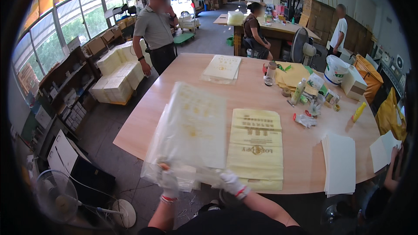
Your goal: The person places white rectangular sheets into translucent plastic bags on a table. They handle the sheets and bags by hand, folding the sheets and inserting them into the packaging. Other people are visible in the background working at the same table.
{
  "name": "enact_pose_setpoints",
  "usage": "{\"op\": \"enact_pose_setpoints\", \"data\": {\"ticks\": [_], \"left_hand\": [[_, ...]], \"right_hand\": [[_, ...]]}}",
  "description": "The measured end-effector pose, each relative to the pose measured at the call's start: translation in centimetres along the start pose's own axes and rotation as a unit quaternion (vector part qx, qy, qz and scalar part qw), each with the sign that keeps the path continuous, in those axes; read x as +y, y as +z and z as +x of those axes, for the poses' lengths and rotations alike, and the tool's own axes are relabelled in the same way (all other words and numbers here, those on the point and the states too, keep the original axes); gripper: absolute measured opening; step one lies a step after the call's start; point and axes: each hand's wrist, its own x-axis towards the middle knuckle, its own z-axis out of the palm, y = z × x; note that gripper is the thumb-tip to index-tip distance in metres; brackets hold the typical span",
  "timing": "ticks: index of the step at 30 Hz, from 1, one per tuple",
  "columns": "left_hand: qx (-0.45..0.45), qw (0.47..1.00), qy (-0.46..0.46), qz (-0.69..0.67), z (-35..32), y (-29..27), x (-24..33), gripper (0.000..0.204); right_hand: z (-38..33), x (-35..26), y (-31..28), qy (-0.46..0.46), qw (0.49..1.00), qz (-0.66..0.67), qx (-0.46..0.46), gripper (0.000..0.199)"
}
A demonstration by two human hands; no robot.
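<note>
A large clear plastic bag with a pale sheet-like layer and gold print lies over the near left of the table, its near end hanging past the edge. My left hand, in a white glove with a red cuff band, is closed on the bag's near end. At the near right corner of the same bag, my right hand, gloved likewise, grips the film; its fingertips are blurred. Just right of the bag lies a flat stack of yellow printed bags.
More printed bags lie at the table's far side. A white paper stack sits at the right, where another person's hand is near loose sheets. Bottles, tape and gloves clutter the far right. A standing fan is at lower left.
</note>
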Motion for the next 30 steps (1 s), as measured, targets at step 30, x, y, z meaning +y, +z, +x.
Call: {"op": "enact_pose_setpoints", "data": {"ticks": [30], "left_hand": [[-0.64, 0.642, 0.127, 0.403, -16.2, 13.1, -14.9, 0.021]], "right_hand": [[-22.4, 0.0, -9.7, 0.11, 0.919, -0.041, 0.375, 0.027]]}}
